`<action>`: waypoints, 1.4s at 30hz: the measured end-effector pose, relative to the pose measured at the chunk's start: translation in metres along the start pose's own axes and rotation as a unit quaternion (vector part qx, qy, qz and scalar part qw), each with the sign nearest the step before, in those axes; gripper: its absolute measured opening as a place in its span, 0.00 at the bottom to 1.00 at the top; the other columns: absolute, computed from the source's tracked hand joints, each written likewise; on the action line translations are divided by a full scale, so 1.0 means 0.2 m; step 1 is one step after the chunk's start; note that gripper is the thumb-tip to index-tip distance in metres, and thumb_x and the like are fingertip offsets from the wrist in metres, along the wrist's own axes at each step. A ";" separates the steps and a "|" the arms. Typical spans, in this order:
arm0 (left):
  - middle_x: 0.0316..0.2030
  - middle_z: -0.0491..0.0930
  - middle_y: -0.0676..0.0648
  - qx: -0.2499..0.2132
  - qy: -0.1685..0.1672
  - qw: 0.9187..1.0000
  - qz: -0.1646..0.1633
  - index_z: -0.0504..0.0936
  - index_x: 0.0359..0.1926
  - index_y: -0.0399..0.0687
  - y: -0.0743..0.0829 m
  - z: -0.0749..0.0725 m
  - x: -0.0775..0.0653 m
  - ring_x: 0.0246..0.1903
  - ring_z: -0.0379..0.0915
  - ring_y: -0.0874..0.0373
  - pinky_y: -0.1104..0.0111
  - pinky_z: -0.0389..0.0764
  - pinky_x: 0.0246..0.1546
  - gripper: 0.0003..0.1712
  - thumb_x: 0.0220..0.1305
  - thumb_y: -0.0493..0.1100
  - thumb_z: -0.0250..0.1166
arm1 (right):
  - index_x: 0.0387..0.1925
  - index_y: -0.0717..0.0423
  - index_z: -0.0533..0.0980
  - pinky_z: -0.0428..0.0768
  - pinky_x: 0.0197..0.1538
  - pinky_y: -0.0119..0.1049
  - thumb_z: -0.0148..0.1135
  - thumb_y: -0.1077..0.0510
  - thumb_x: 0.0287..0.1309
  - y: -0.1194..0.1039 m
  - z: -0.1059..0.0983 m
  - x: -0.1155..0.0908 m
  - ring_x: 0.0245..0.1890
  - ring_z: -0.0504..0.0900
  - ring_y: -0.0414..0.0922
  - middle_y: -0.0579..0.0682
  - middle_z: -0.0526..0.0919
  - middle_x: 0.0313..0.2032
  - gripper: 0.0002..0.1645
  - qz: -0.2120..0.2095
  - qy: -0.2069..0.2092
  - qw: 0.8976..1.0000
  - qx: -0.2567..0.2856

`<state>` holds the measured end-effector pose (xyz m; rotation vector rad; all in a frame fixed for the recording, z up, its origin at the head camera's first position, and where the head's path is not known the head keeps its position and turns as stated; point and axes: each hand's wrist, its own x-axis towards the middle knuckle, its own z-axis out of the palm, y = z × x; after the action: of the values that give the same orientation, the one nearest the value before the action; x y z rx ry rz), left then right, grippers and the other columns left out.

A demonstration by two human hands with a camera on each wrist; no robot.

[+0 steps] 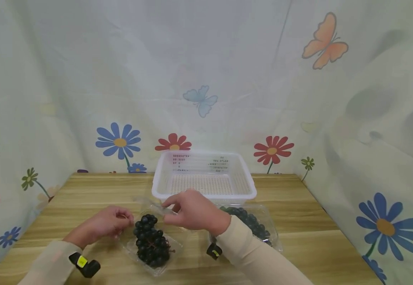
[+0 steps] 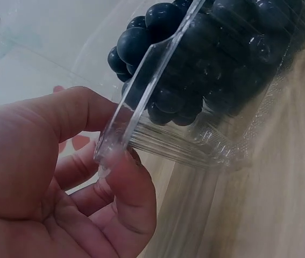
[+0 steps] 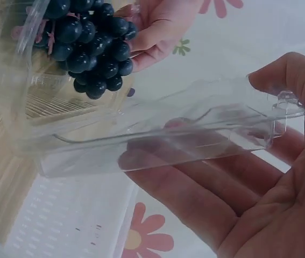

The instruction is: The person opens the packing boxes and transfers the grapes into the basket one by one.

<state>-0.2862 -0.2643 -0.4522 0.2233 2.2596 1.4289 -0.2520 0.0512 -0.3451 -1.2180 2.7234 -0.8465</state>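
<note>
Left hand (image 2: pixel 28 172): I'm watching it pinching a clear box (image 2: pixel 168 145) by its edge, thumb and finger meeting there.
Box: its rim is slanting across my feed.
Dark grapes (image 2: pixel 136 45): they're clustering inside, many showing through plastic.
Worktop (image 2: pixel 195 215): its wood grain is spreading at lower right.

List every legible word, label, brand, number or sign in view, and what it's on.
Nothing legible.
Left wrist's black device: yellow label with dark marks, too small to read.
Right wrist's black device: small yellow patch, too small to read.
Open clear box, lid, closed clear box, white basket: no lettering visible.
Backdrop: flowers and butterflies, no lettering seen.
</note>
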 end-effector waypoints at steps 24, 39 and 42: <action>0.28 0.79 0.47 0.102 -0.001 0.994 0.042 0.85 0.41 0.39 0.09 -0.04 0.06 0.22 0.69 0.58 0.69 0.74 0.22 0.09 0.68 0.43 0.67 | 0.55 0.57 0.83 0.90 0.34 0.42 0.67 0.55 0.61 0.09 -0.04 -0.17 0.30 0.91 0.55 0.59 0.91 0.38 0.21 0.176 0.046 0.933 0.310; 0.27 0.79 0.51 0.158 0.004 0.986 0.058 0.86 0.39 0.46 0.13 -0.03 0.13 0.24 0.69 0.58 0.68 0.74 0.25 0.08 0.66 0.46 0.70 | 0.56 0.70 0.77 0.90 0.37 0.48 0.57 0.60 0.70 0.14 0.06 -0.31 0.31 0.92 0.53 0.69 0.87 0.47 0.20 0.199 0.095 0.856 0.467; 0.27 0.79 0.51 0.168 0.016 0.982 0.079 0.86 0.38 0.46 0.13 -0.02 0.14 0.25 0.69 0.58 0.69 0.75 0.24 0.08 0.65 0.45 0.71 | 0.60 0.72 0.73 0.90 0.37 0.48 0.57 0.60 0.70 0.12 0.08 -0.33 0.30 0.92 0.52 0.70 0.86 0.48 0.23 0.204 0.111 0.844 0.484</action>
<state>-0.3156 -0.2458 -0.4361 0.4999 2.5500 1.1190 -0.2191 0.1036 -0.3828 -0.3182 1.9681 -1.9780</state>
